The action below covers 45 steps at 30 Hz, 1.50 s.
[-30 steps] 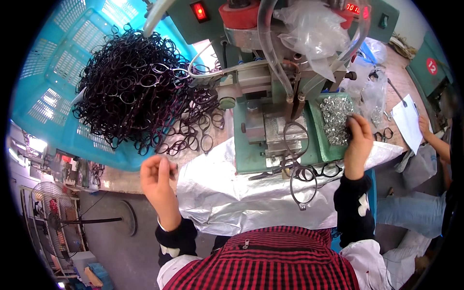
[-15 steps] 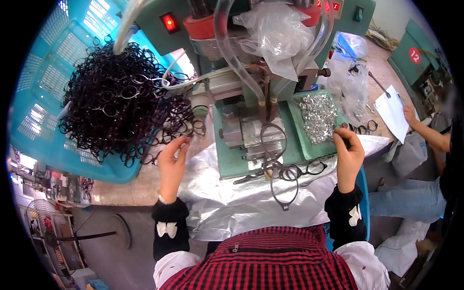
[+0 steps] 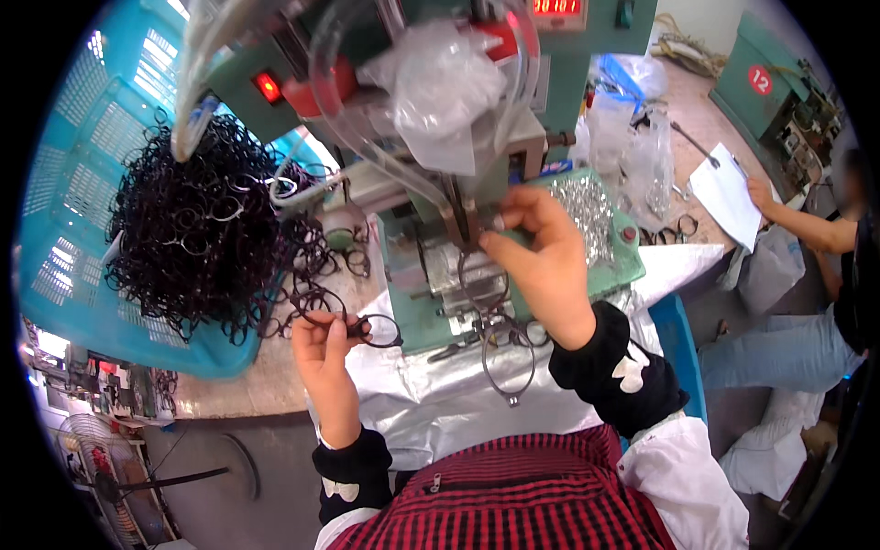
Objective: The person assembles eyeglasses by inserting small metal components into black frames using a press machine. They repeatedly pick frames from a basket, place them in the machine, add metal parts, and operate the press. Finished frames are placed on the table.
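Pinching left hand: its thumb and fingers are closed on a dark, thin-rimmed eyeglass frame near its middle, with one ring up and to the left and the other out to the right, above the desk's near edge.
Right hand: thumb and index fingers are bent close together at the metal tips of the machine; whether they grasp a small part or are released I cannot tell.
Frame at the machine: a second dark two-ringed eyeglass frame has its upper ring over the metal fixture and its lower ring over a crinkled silver sheet.
Machine: a green-painted bench press bears a lit red switch, clear hoses and a crumpled transparent plastic bag.
Tray: small shiny silver metal parts fill a green tray, partly behind the right hand.
Heap: tangled dark eyeglass frames rise in a light-blue plastic basket, some spilling onto the pale wooden desk.
Far right: a co-worker's hand touches a white sheet of paper.
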Each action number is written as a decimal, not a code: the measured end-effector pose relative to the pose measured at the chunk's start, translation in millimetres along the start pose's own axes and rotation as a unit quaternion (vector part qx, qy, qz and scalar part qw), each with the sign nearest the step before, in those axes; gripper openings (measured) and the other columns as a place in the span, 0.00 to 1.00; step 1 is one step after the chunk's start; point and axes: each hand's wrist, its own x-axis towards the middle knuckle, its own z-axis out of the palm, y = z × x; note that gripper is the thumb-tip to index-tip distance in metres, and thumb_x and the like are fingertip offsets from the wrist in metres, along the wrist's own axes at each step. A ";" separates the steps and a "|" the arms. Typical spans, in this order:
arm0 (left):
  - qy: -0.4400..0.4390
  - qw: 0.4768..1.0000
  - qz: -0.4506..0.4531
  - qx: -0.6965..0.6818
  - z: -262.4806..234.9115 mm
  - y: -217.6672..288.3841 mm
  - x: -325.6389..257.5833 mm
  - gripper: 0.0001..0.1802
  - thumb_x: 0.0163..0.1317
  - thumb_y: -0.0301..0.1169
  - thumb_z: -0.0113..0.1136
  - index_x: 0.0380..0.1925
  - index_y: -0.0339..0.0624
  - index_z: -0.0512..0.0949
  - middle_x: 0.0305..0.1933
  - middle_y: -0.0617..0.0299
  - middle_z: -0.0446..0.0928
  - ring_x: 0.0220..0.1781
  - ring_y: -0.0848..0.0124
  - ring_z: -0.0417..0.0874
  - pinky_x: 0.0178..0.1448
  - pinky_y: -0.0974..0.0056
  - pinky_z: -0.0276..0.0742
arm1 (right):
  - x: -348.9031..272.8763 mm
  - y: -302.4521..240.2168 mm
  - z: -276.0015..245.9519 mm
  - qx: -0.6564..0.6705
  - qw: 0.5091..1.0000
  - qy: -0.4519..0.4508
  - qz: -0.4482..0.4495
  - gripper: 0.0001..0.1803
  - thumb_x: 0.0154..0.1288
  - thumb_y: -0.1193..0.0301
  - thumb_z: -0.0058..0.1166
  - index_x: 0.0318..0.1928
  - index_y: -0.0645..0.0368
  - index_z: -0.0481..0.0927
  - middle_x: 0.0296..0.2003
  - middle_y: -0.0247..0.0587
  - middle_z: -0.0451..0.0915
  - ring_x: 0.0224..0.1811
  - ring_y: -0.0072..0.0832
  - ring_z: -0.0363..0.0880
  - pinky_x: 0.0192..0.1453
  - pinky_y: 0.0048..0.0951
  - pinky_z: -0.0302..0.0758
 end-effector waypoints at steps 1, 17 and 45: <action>0.010 1.000 -0.010 -0.017 0.3 -1.3 -2.2 0.05 0.73 0.24 0.52 0.45 0.38 0.69 0.42 0.56 0.78 0.43 0.68 0.83 0.47 0.64 0.83 | -4.2 -1.2 -0.2 0.008 1.000 -0.001 0.015 0.23 0.54 0.80 0.63 0.53 0.65 0.76 0.35 0.33 0.79 0.41 0.20 0.77 0.49 0.24 0.74; -0.146 0.875 0.450 0.100 75.5 84.5 21.7 0.04 0.69 0.21 0.54 0.42 0.37 0.72 0.40 0.47 0.81 0.35 0.61 0.83 0.38 0.61 0.79 | -18.7 -27.9 1.7 -0.047 0.996 -0.059 -0.047 0.20 0.58 0.80 0.60 0.53 0.62 0.80 0.47 0.40 0.83 0.50 0.29 0.81 0.58 0.29 0.75; 0.240 0.819 0.381 0.357 -71.4 116.1 -21.8 0.07 0.68 0.19 0.57 0.44 0.34 0.81 0.45 0.53 0.83 0.47 0.65 0.83 0.54 0.64 0.77 | 13.5 51.9 -123.6 -0.548 0.817 -0.001 -0.180 0.04 0.62 0.77 0.57 0.37 0.62 0.78 0.35 0.48 0.77 0.40 0.48 0.75 0.45 0.42 0.72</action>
